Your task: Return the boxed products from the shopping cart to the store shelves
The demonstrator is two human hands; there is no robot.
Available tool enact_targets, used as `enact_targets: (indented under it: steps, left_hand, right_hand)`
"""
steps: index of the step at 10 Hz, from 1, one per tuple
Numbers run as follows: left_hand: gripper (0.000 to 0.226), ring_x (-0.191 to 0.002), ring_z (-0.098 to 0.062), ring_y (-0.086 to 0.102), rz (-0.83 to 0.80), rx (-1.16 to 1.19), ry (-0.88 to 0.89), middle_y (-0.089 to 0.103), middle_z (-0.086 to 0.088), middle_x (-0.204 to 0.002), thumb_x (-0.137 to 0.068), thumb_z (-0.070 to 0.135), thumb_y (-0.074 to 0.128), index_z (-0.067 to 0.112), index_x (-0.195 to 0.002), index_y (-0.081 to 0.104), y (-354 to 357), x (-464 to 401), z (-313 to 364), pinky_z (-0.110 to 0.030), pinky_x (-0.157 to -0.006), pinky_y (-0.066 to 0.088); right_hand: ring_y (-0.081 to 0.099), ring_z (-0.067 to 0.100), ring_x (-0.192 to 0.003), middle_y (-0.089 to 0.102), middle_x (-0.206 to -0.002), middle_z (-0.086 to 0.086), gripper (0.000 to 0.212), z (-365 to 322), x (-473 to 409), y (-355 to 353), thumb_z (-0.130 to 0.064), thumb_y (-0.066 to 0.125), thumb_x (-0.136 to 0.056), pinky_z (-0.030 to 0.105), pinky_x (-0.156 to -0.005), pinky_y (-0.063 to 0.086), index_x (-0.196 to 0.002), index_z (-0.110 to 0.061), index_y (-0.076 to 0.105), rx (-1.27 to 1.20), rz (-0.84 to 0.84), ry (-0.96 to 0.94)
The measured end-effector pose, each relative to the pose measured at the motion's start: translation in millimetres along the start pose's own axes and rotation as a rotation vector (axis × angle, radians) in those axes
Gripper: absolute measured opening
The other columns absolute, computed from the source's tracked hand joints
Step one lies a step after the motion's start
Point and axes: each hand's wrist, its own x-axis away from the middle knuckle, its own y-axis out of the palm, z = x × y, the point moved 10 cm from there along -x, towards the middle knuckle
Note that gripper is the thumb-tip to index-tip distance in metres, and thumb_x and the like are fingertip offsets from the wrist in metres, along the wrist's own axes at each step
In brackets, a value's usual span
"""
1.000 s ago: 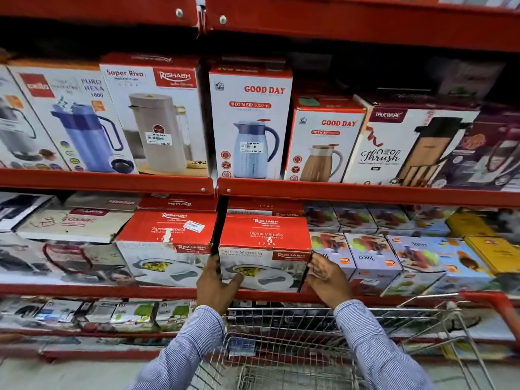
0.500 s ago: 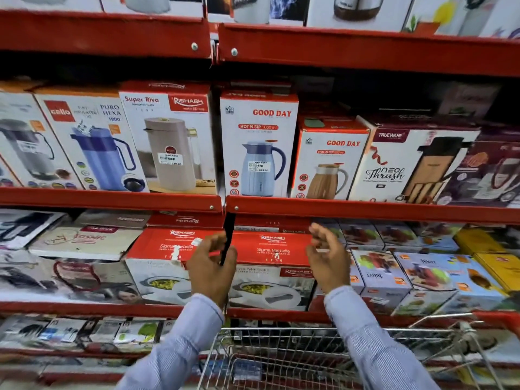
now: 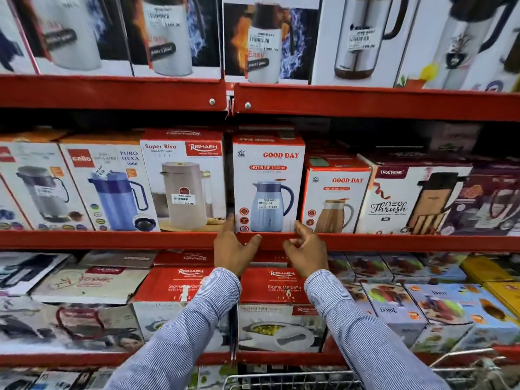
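Both my hands are raised to the red middle shelf edge (image 3: 394, 242). My left hand (image 3: 233, 250) has its fingers spread, with the fingertips at the lower left corner of the white and red Good Day flask box (image 3: 268, 175). At that box's lower right corner, my right hand (image 3: 308, 253) has its fingers loosely curled and apart. Neither hand holds anything. Below my wrists, a red Sigma Marbella box (image 3: 270, 288) sits on the lower shelf beside a matching one (image 3: 171, 285). The wire shopping cart (image 3: 281, 381) shows at the bottom edge.
Boxed flasks fill the middle shelf: a Super Riva box (image 3: 183, 178) to the left and a smaller Good Day box (image 3: 334, 192) to the right. Taller flask boxes (image 3: 270, 38) stand on the top shelf. Juicer boxes (image 3: 399, 308) crowd the lower right.
Both hands let go of the red Sigma Marbella box on the lower shelf and rose to the bottom corners of the Good Day box. My view tilted upward.
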Motion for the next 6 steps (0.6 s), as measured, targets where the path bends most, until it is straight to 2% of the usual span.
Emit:
enact_targets:
  steps: [1,2,4,5,6]
  left_hand:
    - [0.094,-0.123,-0.023,0.058,-0.004,0.029,-0.012,0.061,-0.006,-0.135,-0.059,0.057,0.066,0.014,-0.14,0.044,4,-6,-10,-0.044,-0.104,0.048]
    - [0.093,-0.121,-0.022,0.06,-0.001,0.049,-0.024,0.063,-0.005,-0.133,-0.057,0.055,0.066,0.015,-0.138,0.046,2,-3,-11,-0.043,-0.104,0.049]
    - [0.082,-0.125,-0.025,0.056,0.002,0.041,-0.008,0.058,-0.01,-0.138,-0.071,0.03,0.079,0.009,-0.141,0.043,-4,6,0,-0.038,-0.108,0.044]
    - [0.08,-0.126,-0.025,0.054,-0.006,0.018,0.013,0.056,-0.01,-0.139,-0.074,0.03,0.077,0.01,-0.143,0.041,-5,6,3,-0.036,-0.108,0.041]
    - [0.077,-0.126,-0.024,0.055,0.042,0.016,0.052,0.057,-0.008,-0.139,-0.076,0.03,0.075,0.012,-0.142,0.042,-11,8,8,-0.036,-0.109,0.042]
  right_hand:
    - [0.062,0.01,-0.095,0.065,-0.128,0.01,0.063,-3,1,0,-0.014,0.065,-0.082,0.019,-0.086,0.045,-0.142,-0.011,0.045,-0.008,-0.014,0.004]
    - [0.06,0.008,-0.092,0.066,-0.127,0.008,0.063,-4,4,-1,-0.011,0.064,-0.083,0.018,-0.082,0.043,-0.143,-0.013,0.043,-0.01,-0.046,0.012]
    - [0.064,0.01,-0.088,0.073,-0.108,0.005,0.065,2,3,1,-0.013,0.065,-0.082,0.018,-0.077,0.044,-0.143,-0.016,0.043,-0.034,-0.06,0.042]
    - [0.064,0.01,-0.085,0.073,-0.106,0.003,0.066,6,1,4,-0.013,0.065,-0.081,0.017,-0.075,0.044,-0.143,-0.017,0.043,-0.059,-0.087,0.045]
    - [0.064,0.013,-0.099,0.065,-0.128,0.004,0.06,10,3,-9,-0.013,0.066,-0.082,0.025,-0.089,0.048,-0.139,-0.015,0.048,-0.134,-0.039,0.026]
